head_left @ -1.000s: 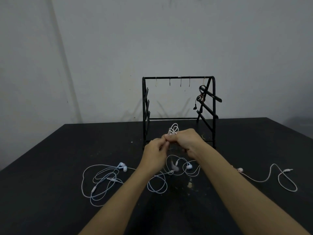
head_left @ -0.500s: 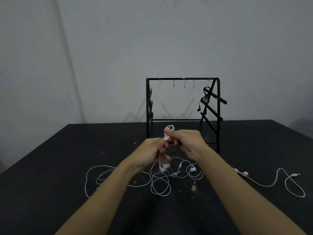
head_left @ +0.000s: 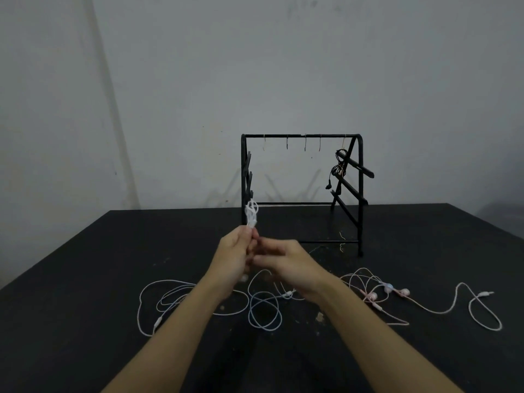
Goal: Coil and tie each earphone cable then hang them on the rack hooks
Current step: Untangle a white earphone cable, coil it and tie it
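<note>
White coiled earphone cable (head_left: pixel 251 213) stands up from our left hand (head_left: pixel 236 255), whose curled fingers grip it (above the table's (head_left: pixel 85 279) middle, before the rack (head_left: pixel 303 191)). Our right hand (head_left: pixel 289 265) touches it; its grip we cannot tell.

I am seeing my right hand (head_left: pixel 289 266) blurring at the fingertips, so I cannot tell whether it is touching the small white coiled earphone bundle (head_left: pixel 251 214), whose lower end is hiding inside my left hand (head_left: pixel 235 255). Both my forearms are running off the bottom edge. The loose white earphone cable (head_left: pixel 198 300) on the black tabletop (head_left: pixel 85 336) is passing under my left forearm, and the thin wire hooks (head_left: pixel 305 143) are showing too small to make out their shapes.
</note>
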### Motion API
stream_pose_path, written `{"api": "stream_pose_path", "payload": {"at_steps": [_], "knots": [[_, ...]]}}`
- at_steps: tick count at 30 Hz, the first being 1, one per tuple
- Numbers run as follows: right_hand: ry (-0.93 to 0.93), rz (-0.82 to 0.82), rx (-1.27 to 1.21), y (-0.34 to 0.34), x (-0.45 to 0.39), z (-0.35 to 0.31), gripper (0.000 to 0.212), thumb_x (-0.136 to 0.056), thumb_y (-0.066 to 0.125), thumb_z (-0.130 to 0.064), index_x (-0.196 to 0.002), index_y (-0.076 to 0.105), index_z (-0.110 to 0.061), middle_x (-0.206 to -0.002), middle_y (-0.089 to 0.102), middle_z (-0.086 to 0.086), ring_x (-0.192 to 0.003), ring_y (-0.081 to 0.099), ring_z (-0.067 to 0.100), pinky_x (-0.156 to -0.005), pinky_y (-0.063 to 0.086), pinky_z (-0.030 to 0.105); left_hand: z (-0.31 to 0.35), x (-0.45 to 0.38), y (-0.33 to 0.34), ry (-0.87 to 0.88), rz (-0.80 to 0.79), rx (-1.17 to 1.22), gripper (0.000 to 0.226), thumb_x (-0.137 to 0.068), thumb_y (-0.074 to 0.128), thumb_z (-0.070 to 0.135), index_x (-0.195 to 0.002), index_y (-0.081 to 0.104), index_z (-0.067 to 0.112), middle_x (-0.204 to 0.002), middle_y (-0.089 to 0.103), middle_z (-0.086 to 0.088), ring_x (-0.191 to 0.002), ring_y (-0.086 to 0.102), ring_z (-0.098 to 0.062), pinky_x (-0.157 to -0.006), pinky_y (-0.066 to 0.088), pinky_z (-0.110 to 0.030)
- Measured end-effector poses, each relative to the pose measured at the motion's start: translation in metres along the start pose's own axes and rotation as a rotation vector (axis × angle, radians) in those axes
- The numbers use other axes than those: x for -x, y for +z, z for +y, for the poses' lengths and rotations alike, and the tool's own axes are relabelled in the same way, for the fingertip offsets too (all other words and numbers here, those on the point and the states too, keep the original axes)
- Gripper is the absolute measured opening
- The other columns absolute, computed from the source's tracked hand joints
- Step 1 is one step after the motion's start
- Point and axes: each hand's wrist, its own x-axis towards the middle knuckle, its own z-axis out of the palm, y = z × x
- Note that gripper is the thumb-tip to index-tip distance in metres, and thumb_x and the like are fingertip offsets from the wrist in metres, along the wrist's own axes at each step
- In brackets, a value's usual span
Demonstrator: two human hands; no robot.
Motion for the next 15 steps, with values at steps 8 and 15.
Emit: {"api": "stream_pose_path", "payload": {"at_steps": [8, 15], "knots": [[-0.103, 0.438, -0.022, 0.005, -0.004, -0.004, 0.012, -0.087, 0.064, -0.022, -0.081, 0.074, -0.021, -0.078, 0.072, 0.009, -0.070, 0.063, 0.014, -0.055, 0.050, 0.021, -0.003, 0.004, 0.002, 0.168, -0.041, -0.431, 0.031, -0.100, 0.037, 0.024, -0.085, 0.058, 0.007, -0.059, 0.047, 0.005, -0.043, 0.039, -0.001, -0.040, 0.032, -0.017], [-0.076, 0.525, -0.076, -0.006, -0.007, -0.007, 0.015, -0.086, 0.065, -0.020, -0.076, 0.072, -0.012, -0.068, 0.068, 0.008, -0.061, 0.063, 0.014, -0.052, 0.048, 0.023, -0.001, 0.008, 0.001, 0.057, -0.185, -0.380, 0.028, -0.100, 0.037, 0.024, -0.084, 0.057, 0.012, -0.064, 0.052, 0.002, -0.044, 0.044, -0.005, -0.037, 0.035, -0.021]]}}
